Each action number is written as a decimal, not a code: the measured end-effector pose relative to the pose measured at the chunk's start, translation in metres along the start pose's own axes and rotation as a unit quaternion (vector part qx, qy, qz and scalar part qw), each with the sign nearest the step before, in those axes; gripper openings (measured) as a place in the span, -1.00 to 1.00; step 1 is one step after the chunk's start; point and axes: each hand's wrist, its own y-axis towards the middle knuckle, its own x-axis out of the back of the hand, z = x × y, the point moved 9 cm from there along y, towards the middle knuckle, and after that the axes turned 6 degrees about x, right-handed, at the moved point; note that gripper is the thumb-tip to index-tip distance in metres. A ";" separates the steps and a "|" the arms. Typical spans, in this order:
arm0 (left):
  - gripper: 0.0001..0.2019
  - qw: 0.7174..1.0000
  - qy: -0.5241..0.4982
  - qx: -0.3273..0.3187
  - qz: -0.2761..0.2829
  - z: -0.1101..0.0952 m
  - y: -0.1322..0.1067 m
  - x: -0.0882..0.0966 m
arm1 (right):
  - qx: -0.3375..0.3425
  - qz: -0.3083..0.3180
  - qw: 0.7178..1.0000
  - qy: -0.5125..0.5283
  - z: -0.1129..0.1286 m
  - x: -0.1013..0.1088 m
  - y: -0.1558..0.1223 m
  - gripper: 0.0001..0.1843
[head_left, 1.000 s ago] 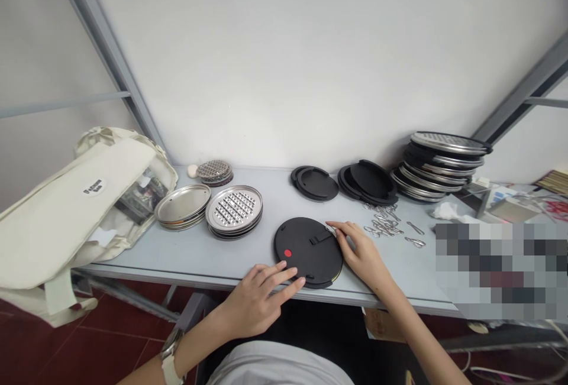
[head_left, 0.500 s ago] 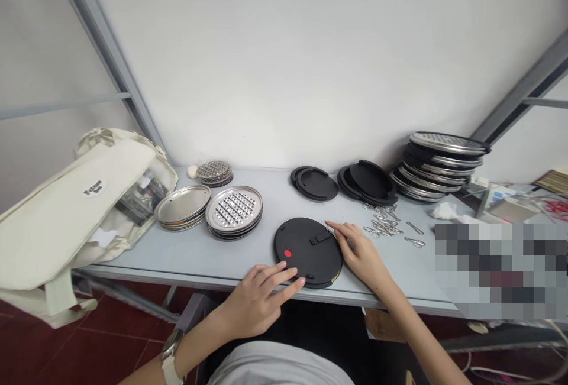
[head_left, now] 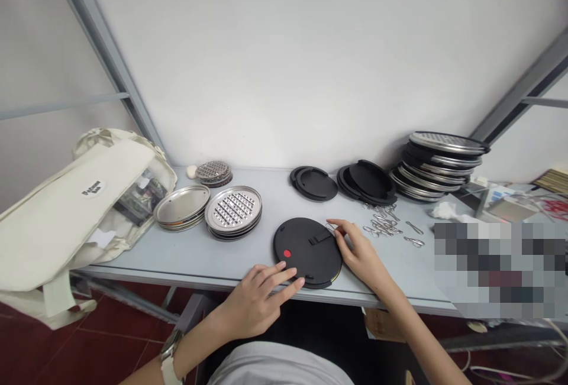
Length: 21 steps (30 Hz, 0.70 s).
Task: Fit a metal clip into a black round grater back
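Observation:
A round black plastic disc (head_left: 306, 246) with a red dot and a narrow slotted bracket lies flat near the table's front edge. My left hand (head_left: 261, 293) rests its outstretched fingertips on the disc's near-left rim. At the far-right rim, my right hand (head_left: 359, 252) pinches a thin metal wire loop (head_left: 330, 227) beside the bracket's outer end. The fingers partly hide the loop. To the right of that hand lies a loose pile of metal wire loops (head_left: 384, 223), with two lying apart from it.
Grater discs (head_left: 234, 210) and plain metal discs (head_left: 183, 204) are stacked at left, with smaller graters (head_left: 213, 170) behind. Black discs (head_left: 317, 185) and black holders (head_left: 370, 181) stand along the wall. A tall stack (head_left: 439, 166) leans at back right; a cream bag (head_left: 75, 213) sits left.
My right fingers have shifted slightly at the disc's rim, and more of the wire loop shows between them. The left hand and the disc stay put.

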 end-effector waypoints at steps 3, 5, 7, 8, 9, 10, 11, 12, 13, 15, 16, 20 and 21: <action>-0.38 1.000 0.005 -0.001 0.003 0.000 0.000 -0.001 | -0.004 -0.001 1.000 0.001 0.001 0.001 0.000 -0.67; -0.38 1.000 0.010 -0.002 0.005 0.000 0.000 -0.001 | -0.008 0.001 1.000 0.003 0.000 0.001 0.000 -0.67; -0.38 1.000 0.013 -0.001 0.005 0.000 0.000 -0.001 | -0.010 0.003 1.000 0.005 0.001 0.002 0.000 -0.67; -0.38 1.000 0.013 -0.001 0.004 0.000 0.000 -0.001 | -0.010 0.003 1.000 0.004 0.001 0.002 0.000 -0.67; -0.38 1.000 0.012 -0.002 0.003 0.000 0.000 -0.001 | -0.009 0.003 1.000 0.003 0.001 0.002 0.000 -0.67; -0.38 1.000 0.011 -0.002 0.003 0.000 0.000 -0.001 | -0.007 0.003 1.000 0.001 0.002 0.002 0.001 -0.68; -0.38 1.000 0.010 -0.002 0.003 0.000 0.000 -0.001 | -0.004 0.003 1.000 0.001 0.003 0.003 0.001 -0.68; -0.38 1.000 0.010 -0.003 0.004 0.000 -0.001 -0.002 | -0.002 0.004 1.000 0.004 0.003 0.003 0.002 -0.67; -0.37 1.000 0.008 -0.002 0.004 0.000 -0.001 -0.002 | 0.000 0.004 1.000 0.010 0.003 0.003 0.002 -0.67; -0.38 1.000 0.004 0.000 0.005 0.001 -0.001 -0.003 | 0.001 0.004 1.000 0.024 0.003 0.002 0.002 -0.66; -0.38 1.000 -0.001 0.001 0.005 0.001 -0.001 -0.003 | 0.001 0.004 1.000 0.029 0.002 0.001 0.002 -0.66; -0.38 1.000 -0.017 0.005 0.000 0.001 0.000 -0.001 | 0.001 0.014 0.999 0.034 -0.001 -0.002 0.002 -0.66; -0.39 1.000 -0.020 0.006 -0.001 0.001 0.000 -0.001 | 0.003 0.017 0.999 0.035 -0.001 -0.003 0.002 -0.65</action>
